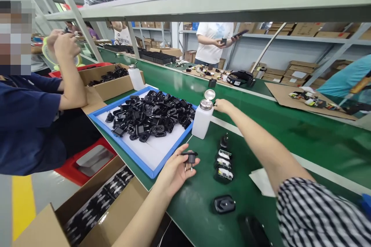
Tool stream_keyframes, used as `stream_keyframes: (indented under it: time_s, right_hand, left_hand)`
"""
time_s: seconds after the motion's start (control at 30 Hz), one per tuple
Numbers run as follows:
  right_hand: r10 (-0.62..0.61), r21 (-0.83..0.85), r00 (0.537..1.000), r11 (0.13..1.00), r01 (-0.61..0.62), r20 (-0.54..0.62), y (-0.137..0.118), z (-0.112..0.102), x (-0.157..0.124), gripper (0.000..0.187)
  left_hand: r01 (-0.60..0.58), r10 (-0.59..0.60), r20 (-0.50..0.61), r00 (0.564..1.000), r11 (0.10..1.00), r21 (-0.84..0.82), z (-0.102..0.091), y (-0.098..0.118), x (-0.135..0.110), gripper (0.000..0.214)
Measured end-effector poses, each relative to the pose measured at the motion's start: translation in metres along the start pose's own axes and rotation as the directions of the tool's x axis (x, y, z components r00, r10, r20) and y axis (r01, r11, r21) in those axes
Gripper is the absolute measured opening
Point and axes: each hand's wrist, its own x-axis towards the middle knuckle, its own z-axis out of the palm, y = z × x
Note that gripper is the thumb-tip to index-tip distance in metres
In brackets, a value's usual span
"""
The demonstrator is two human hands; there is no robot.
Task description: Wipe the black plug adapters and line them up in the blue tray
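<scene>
My left hand [180,168] holds a black two-pin plug part [190,157] between thumb and fingers, its pins pointing down. My right hand [223,106] reaches out beside a white pump bottle [202,120] whose metal lid is flipped up. Its fingers are closed, with a small dark bit showing at the tips; I cannot make out what it is. A black plug [212,82] rests on the green line just beyond that hand. Between my arms stand a black plug part [224,141] and several opened housings with white circuit parts [224,163] in a row. Nearer lies a black oval housing [224,204].
A blue-rimmed tray [153,171] full of black plug parts is at left. Behind it are a second bottle [135,78] and a carton [111,92]. A co-worker [31,123] sits at far left. A shelf [217,2] crosses overhead. White paper [262,182] lies by my right arm.
</scene>
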Motion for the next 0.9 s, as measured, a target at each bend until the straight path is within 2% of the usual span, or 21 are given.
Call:
stream_keyframes:
  time_s: [0.1,0.17,0.27,0.33,0.4,0.47,0.57,0.63,0.7,0.8,0.9]
  right_hand:
    - [0.026,-0.056,0.996,0.998,-0.02,0.091,0.013,-0.024,-0.041,0.011]
    - [0.027,-0.071,0.986,0.997,-0.016,0.167,0.018,-0.035,-0.079,0.009]
    - [0.014,-0.074,0.955,0.997,0.008,0.296,0.022,-0.032,-0.137,0.013]
    - [0.01,-0.065,0.928,0.998,0.015,0.373,0.024,-0.021,-0.169,0.02]
    - [0.024,-0.032,0.909,0.999,-0.012,0.415,0.025,-0.01,-0.192,0.03]
    - [0.052,-0.005,0.928,0.999,-0.054,0.369,0.023,-0.003,-0.205,0.044]
    - [0.03,0.119,0.99,0.992,-0.047,0.141,0.012,-0.002,-0.213,0.061]
    - [-0.013,0.268,1.0,0.963,0.008,0.016,0.001,-0.001,-0.211,0.053]
    - [-0.053,0.382,0.997,0.921,0.072,-0.059,-0.01,0.003,-0.208,0.04]
    - [-0.037,0.397,0.989,0.914,0.09,-0.141,-0.019,0.016,-0.203,0.021]
    - [-0.009,0.368,0.982,0.927,0.08,-0.189,-0.02,0.027,-0.203,0.012]
  left_hand:
    - [-0.077,0.076,0.019,0.997,0.996,0.046,0.003,0.0,0.004,0.028]
    - [-0.174,0.167,0.062,0.984,0.974,0.146,0.006,-0.001,0.008,0.025]
    - [-0.374,0.325,0.187,0.927,0.842,0.389,0.015,-0.001,0.017,0.023]
    - [-0.441,0.307,0.326,0.894,0.727,0.527,0.024,-0.002,0.027,0.022]
    - [-0.472,0.22,0.443,0.869,0.639,0.608,0.036,-0.005,0.039,0.022]
    - [-0.475,0.172,0.472,0.865,0.582,0.66,0.048,-0.008,0.052,0.024]
    - [-0.466,0.186,0.435,0.881,0.502,0.729,0.06,-0.015,0.067,0.024]
    - [-0.477,0.179,0.448,0.876,0.453,0.753,0.064,-0.019,0.072,0.024]
    - [-0.496,0.156,0.478,0.864,0.421,0.759,0.065,-0.023,0.073,0.022]
    - [-0.499,0.151,0.478,0.865,0.359,0.789,0.063,-0.022,0.07,0.021]
    - [-0.433,0.11,0.419,0.901,0.279,0.857,0.058,-0.016,0.068,0.028]
